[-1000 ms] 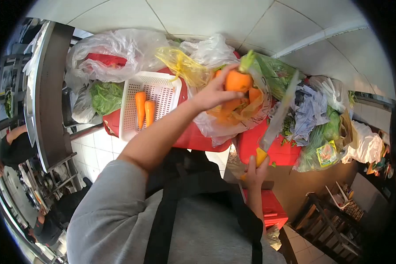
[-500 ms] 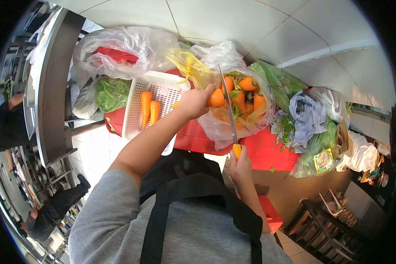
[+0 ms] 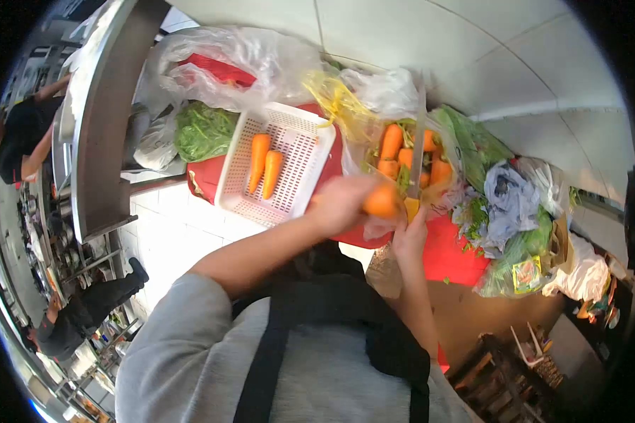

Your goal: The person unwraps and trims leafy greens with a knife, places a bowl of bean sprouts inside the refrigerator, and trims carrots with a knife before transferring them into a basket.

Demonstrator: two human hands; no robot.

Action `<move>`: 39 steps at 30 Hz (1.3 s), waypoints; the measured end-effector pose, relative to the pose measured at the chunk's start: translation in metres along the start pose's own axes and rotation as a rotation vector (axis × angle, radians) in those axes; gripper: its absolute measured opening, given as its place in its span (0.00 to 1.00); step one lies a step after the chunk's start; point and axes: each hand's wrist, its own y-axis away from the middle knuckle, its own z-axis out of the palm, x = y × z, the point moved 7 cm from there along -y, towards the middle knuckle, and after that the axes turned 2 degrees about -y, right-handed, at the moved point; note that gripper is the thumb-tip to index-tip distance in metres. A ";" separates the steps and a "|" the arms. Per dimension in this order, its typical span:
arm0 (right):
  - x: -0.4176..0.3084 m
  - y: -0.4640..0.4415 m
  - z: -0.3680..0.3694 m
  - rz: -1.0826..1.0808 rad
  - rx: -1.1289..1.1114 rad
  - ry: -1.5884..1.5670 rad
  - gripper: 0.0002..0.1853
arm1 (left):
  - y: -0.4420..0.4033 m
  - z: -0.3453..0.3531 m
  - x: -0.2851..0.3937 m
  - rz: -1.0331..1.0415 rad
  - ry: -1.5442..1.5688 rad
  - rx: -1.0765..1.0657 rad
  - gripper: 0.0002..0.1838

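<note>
My left hand (image 3: pixel 342 204) is wrapped round a carrot (image 3: pixel 383 200), whose thick end points right and is blurred. Close beside it, my right hand (image 3: pixel 410 236) grips the yellow handle of a knife (image 3: pixel 418 148); the blade stands up across the open bag of carrots (image 3: pixel 441 172). Whether the knife touches the held carrot I cannot tell. Left of the hands, a white perforated basket (image 3: pixel 305 160) holds two carrots (image 3: pixel 273 174) lying side by side.
Clear plastic bags with something red (image 3: pixel 219 69) and leafy greens (image 3: pixel 204 132) lie at the left. A green bag (image 3: pixel 473 144), blue cloth (image 3: pixel 511 201) and more bags are at the right. Two people in black (image 3: pixel 85 310) are at the far left.
My left hand has lifted a carrot out of the bag and brought it down and nearer me, beside the knife. The knife now points upright. The view has shifted, so the basket appears further right.
</note>
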 end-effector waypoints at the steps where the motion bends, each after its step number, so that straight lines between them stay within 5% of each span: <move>1: -0.010 -0.003 -0.011 0.173 -0.060 -0.016 0.19 | 0.012 -0.013 -0.022 -0.120 -0.075 0.046 0.36; 4: 0.012 0.008 -0.028 0.255 -0.040 -0.148 0.18 | 0.067 -0.042 -0.126 -0.630 -0.229 0.185 0.40; 6: 0.030 0.020 -0.030 0.364 -0.045 -0.184 0.17 | 0.077 -0.056 -0.135 -0.814 -0.363 0.201 0.41; 10: 0.036 0.043 -0.038 0.445 -0.022 -0.298 0.17 | 0.025 -0.028 -0.111 -0.447 -0.480 0.243 0.37; 12: 0.049 0.052 -0.037 0.326 0.007 -0.203 0.12 | -0.015 0.024 -0.113 -0.366 -0.295 -0.026 0.29; 17: 0.049 0.064 -0.044 0.319 0.012 -0.206 0.10 | -0.072 0.102 -0.091 -0.425 -0.636 -0.216 0.28; 20: 0.052 0.071 -0.050 0.323 0.018 -0.182 0.10 | -0.064 0.119 -0.097 -0.683 -0.548 -0.259 0.31; 23: 0.058 0.077 -0.049 0.322 0.035 -0.188 0.12 | -0.058 0.123 -0.095 -0.762 -0.397 -0.257 0.35; 26: 0.058 0.078 -0.050 0.317 0.029 -0.171 0.14 | -0.050 0.121 -0.085 -0.557 -0.063 -0.098 0.38; 31: 0.010 0.066 -0.070 0.295 -0.012 -0.101 0.20 | -0.076 0.074 -0.057 -0.304 0.876 0.039 0.37; 35: -0.010 0.062 -0.066 0.330 -0.156 0.018 0.21 | -0.087 0.038 -0.047 -0.240 -0.033 -0.199 0.36; 39: -0.014 0.062 -0.051 0.333 -0.257 0.051 0.21 | -0.082 0.028 -0.041 -0.296 -0.226 -0.250 0.32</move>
